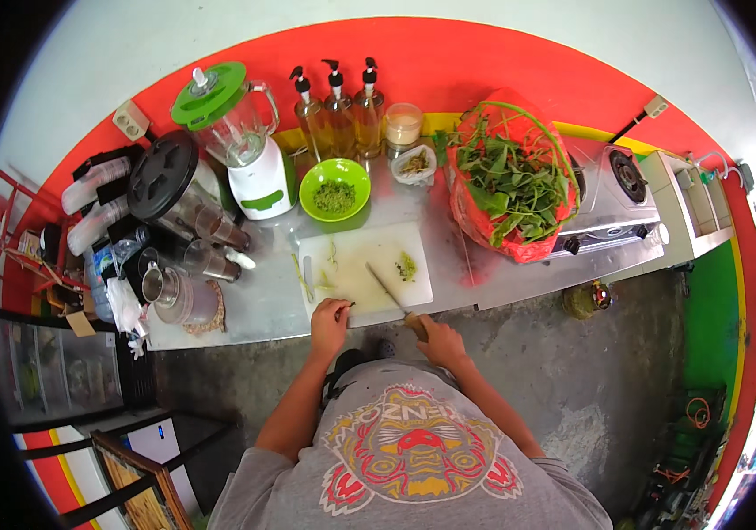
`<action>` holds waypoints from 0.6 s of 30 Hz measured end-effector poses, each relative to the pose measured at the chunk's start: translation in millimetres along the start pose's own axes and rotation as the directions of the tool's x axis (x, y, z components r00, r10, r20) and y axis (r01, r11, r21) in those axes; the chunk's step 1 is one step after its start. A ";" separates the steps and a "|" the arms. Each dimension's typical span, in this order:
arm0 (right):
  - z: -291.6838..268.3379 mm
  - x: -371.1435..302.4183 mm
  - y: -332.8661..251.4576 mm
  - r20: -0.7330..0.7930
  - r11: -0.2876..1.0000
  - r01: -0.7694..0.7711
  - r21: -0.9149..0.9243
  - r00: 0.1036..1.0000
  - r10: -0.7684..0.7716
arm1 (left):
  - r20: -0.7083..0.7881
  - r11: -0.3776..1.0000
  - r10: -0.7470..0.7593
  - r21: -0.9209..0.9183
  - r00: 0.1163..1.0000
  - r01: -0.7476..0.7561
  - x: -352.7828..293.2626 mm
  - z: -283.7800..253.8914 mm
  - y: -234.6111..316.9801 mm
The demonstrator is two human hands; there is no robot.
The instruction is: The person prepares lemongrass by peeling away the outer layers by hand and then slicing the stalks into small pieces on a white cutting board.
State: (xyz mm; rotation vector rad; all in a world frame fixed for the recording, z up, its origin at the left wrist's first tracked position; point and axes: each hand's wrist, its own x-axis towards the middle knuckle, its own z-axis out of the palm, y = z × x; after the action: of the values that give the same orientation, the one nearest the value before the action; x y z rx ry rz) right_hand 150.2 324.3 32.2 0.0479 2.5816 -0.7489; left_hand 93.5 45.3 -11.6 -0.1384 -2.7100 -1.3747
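Note:
A white cutting board (356, 252) lies on the metal counter in front of me. My right hand (440, 343) is wrapped round the wooden handle of a knife (386, 287), whose blade slants up and left over the board. My left hand (329, 327) is closed at the board's near left edge, its fingertips pinching a small dark piece too small to name. Chopped green bits (406, 266) sit in a little pile right of the blade. Pale green stems (302, 277) lie along the board's left side. Behind it stands a lime-green bowl (314, 209) with chopped greens inside.
Red bag (471, 216) of leafy greens (515, 181) stands back right, beside a gas stove (607, 199). A small tub (414, 165), a jar (403, 125), pump bottles (340, 115) and a blender (254, 168) line the back. Metal cups (210, 261) and a pitcher (185, 299) crowd the left.

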 end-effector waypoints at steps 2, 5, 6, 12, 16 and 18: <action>0.4 -1.2 2.7 -0.096 0.998 -0.059 0.033 0.993 0.062 | -0.016 0.998 -0.033 -0.052 0.999 0.032 -10.7 -5.6 0.7; -0.6 -1.4 -3.7 -0.149 0.989 -0.150 -0.001 0.978 0.148 | -0.019 0.994 -0.082 -0.080 0.996 0.080 -17.0 -10.8 3.8; 0.0 -3.7 -9.0 -0.159 0.988 -0.156 -0.014 0.975 0.152 | -0.044 0.995 -0.081 -0.066 0.996 0.078 -20.0 -10.8 3.8; 5.8 -9.5 -22.9 -0.149 0.998 -0.061 0.012 0.987 0.062 | -0.042 0.996 -0.058 -0.069 0.997 0.055 -20.9 -8.9 14.3; 9.4 -3.7 -22.8 -0.103 1.000 -0.004 -0.008 0.995 0.003 | 0.000 0.996 -0.042 -0.077 0.999 0.042 -12.6 -7.9 26.3; 13.0 -1.2 -23.2 -0.103 1.000 -0.016 0.002 0.995 0.016 | 0.067 0.989 -0.066 -0.128 0.996 0.074 -10.2 -2.4 32.9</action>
State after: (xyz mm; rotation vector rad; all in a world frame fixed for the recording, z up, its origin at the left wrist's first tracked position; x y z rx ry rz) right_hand 153.1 298.0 34.6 0.1097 2.6753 -0.7602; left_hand 107.9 62.4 14.8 -0.0988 -2.6985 -1.5937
